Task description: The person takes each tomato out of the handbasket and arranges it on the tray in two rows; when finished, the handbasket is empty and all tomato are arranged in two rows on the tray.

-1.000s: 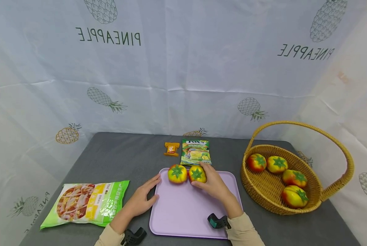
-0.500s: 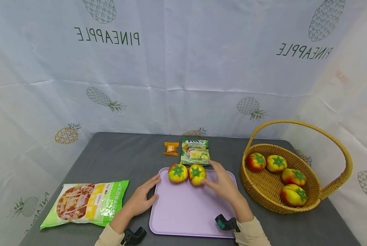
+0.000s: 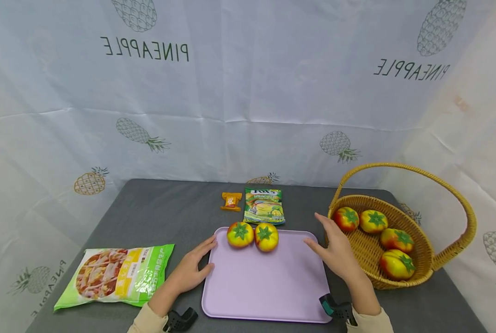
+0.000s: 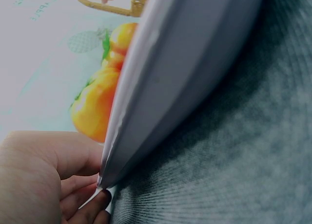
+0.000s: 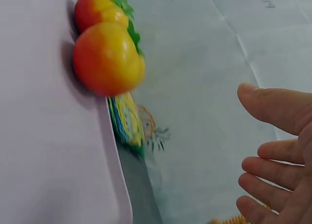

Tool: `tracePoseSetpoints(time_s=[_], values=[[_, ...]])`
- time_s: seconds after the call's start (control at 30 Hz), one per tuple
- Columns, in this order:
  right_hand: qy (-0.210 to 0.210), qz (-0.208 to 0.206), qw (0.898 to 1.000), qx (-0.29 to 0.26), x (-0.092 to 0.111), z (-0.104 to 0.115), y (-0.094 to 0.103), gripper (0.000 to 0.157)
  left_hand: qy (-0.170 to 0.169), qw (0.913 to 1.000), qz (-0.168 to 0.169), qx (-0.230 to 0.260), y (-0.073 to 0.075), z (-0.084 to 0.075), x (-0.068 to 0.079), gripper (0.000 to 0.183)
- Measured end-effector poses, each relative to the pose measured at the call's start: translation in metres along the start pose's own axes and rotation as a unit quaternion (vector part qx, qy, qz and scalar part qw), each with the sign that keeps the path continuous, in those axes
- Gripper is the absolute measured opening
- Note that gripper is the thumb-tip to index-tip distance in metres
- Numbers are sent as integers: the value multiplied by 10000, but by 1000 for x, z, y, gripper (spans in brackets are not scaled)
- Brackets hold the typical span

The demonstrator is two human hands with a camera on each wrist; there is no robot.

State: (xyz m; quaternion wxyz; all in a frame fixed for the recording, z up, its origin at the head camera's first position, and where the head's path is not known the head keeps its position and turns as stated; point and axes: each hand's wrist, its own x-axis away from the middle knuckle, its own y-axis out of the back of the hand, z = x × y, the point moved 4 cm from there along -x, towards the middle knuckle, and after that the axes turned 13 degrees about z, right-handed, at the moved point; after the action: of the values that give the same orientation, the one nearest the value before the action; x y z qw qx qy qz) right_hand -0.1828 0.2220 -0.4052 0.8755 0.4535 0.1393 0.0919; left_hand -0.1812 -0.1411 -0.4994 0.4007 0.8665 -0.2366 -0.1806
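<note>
My left hand (image 3: 192,268) touches the left rim of the lilac tray (image 3: 264,286); its fingers lie along that edge, close up in the left wrist view. Two red-and-yellow, tomato-like fruits (image 3: 240,235) with green star-shaped tops sit side by side at the tray's back edge. Between tray and basket hovers my right hand (image 3: 339,249), thumb and fingers spread, holding nothing. The right wrist view shows its fingers (image 5: 270,173) apart from the nearer fruit (image 5: 108,59). To the right, a wicker basket (image 3: 347,273) with a tall handle contains several more such fruits (image 3: 397,265).
Behind the tray lie a green Fox's packet (image 3: 264,206) and a small orange wrapped snack (image 3: 231,201). A large green-and-white food bag (image 3: 114,276) is on the left of the dark grey table (image 3: 164,208). A pineapple-print curtain hangs behind.
My right hand has let go of the right-hand fruit on the tray and moved right, toward the basket. My left hand and both tray fruits have stayed in place.
</note>
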Motion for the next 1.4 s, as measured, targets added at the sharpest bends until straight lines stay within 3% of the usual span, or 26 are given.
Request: tracePoseSetpoints(time_s=[0.17,0.5,0.7,0.93,1.13,1.4], values=[[-157,-136,9997,116,17,-19,18,68,-28,10000,-1,4,1,-2,0,52],[-947,-67,9954,87,52,-61,49,72,-97,9999,-22,-32,1,-3,-1,52],[-1323,-26,9906,344,68,-78,62,72,-25,10000,15,55,1,-3,-2,52],[-1858,275,9811,471,81,-100,76,78,70,9999,58,69,1,-3,0,52],[-1998,437,9770,595,85,-111,86,80,103,9999,49,67,1,-2,0,52],[-2302,1142,9626,858,87,-124,91,87,67,10000,33,53,1,-2,0,52]])
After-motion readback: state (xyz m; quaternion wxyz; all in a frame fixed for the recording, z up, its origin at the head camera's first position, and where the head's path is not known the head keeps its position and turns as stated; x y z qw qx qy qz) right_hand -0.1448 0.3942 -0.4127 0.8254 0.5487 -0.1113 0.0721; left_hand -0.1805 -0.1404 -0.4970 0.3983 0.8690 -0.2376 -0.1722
